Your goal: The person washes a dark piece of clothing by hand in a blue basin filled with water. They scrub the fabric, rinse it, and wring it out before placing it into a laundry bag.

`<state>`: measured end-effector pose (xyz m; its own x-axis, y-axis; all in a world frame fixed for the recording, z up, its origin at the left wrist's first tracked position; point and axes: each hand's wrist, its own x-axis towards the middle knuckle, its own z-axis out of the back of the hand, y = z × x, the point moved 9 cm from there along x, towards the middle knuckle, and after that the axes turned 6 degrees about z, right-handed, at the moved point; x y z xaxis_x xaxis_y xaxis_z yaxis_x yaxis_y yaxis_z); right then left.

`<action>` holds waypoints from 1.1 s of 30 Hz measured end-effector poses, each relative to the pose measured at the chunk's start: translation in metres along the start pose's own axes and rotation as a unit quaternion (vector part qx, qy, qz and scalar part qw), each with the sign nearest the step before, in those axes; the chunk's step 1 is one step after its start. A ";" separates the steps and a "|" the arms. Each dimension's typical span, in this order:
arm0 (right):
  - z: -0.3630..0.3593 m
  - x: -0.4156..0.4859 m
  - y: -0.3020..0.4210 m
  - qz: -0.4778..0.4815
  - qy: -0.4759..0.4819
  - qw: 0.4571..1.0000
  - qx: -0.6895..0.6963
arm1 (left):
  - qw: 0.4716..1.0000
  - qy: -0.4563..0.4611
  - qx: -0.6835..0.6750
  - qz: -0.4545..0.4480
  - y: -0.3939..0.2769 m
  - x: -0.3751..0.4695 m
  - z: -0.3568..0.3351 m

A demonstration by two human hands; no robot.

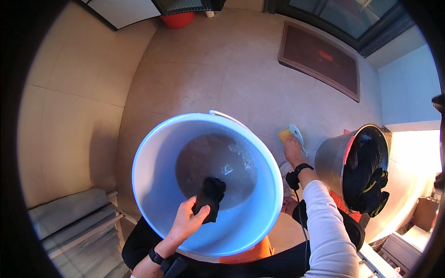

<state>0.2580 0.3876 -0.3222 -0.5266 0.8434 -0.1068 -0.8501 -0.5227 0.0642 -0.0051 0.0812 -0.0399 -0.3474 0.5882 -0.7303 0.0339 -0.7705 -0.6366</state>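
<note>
My left hand (pixel 187 217) pinches a black cloth (pixel 210 201), perhaps a sock, inside a large pale blue plastic bucket (pixel 154 173). The far end of the cloth hangs over cloudy grey water (pixel 205 156) with some foam on it; whether it touches the surface is not clear. Out to the right of the bucket, my right hand (pixel 293 151) reaches down with its fingers around a yellow bar (pixel 284 135), likely soap. Beside the bar is a light blue dish (pixel 295 131) with a strap-like tail. My fingertips there are partly hidden.
A metal bucket (pixel 330 163) stuffed with dark clothes (pixel 365 173) stands at the right. Beyond lies a brown doormat (pixel 313 55) near a glass door (pixel 340 17). A slatted rack (pixel 80 222) is at lower left. An orange object (pixel 248 255) sits under the blue bucket.
</note>
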 end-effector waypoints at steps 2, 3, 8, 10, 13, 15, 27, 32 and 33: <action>-0.004 0.003 -0.005 -0.039 0.039 0.998 0.002 | 1.000 0.003 0.027 0.008 -0.002 0.002 -0.002; 0.002 0.004 -0.004 -0.039 0.020 0.998 0.035 | 0.999 0.003 0.045 0.011 -0.003 0.003 -0.003; 0.011 -0.003 -0.008 -0.111 0.020 0.990 0.087 | 0.992 -0.085 0.084 -0.030 -0.002 0.011 0.015; 0.010 -0.007 -0.005 -0.100 0.037 0.990 0.096 | 0.991 -0.103 0.073 -0.040 0.005 0.013 0.025; 0.027 0.000 0.000 -0.033 0.015 0.991 0.130 | 0.989 -0.121 0.074 -0.034 0.016 0.018 0.043; 0.053 0.009 -0.002 -0.013 -0.004 0.981 0.195 | 0.995 -0.073 -0.060 0.036 0.033 0.018 0.047; 0.358 -0.030 0.156 0.156 0.095 0.714 0.676 | 0.925 -0.002 -0.377 -0.039 -0.033 -0.011 0.060; 0.369 -0.090 0.278 0.242 0.136 0.818 0.503 | 0.921 0.026 -0.385 -0.056 -0.059 -0.023 0.038; 0.369 -0.096 0.292 0.263 0.101 0.848 0.448 | 0.922 0.025 -0.379 -0.069 -0.062 -0.024 0.037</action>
<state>0.0602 0.1998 0.0730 -0.8994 0.4372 0.0073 -0.2060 -0.4384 0.8748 -0.0338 0.1056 0.0269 -0.3551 0.6932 -0.6272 0.6450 -0.3041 -0.7011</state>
